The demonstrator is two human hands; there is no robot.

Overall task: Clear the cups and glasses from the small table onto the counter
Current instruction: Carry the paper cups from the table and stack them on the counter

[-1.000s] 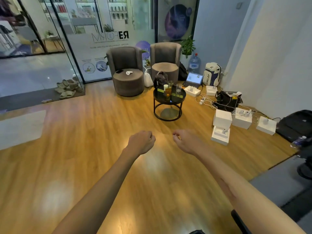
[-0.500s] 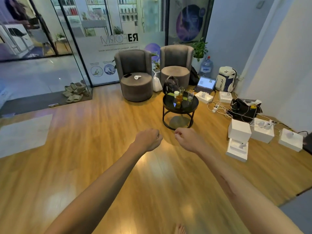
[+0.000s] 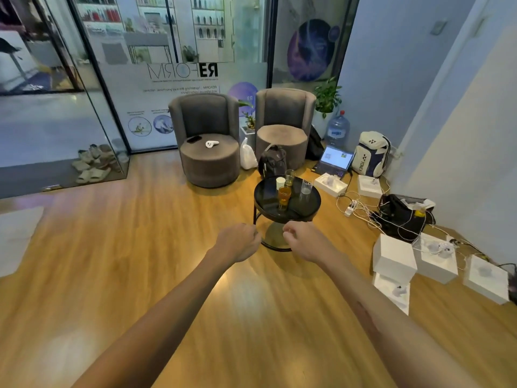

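Observation:
A small round black table stands ahead on the wooden floor. On it are a white paper cup, a glass of amber drink, a clear glass to the right and another glass at the back. My left hand and my right hand are stretched out in front of me, just short of the table's near edge. Both have curled fingers and hold nothing. No counter is in view.
Two grey armchairs stand behind the table, with a black backpack between them. White boxes, cables and a power strip lie on the floor at the right. A laptop and a white sports bag stand by the wall.
The table and chairs have come closer and larger in view as I walked towards them. Both hands stay curled, held out side by side.

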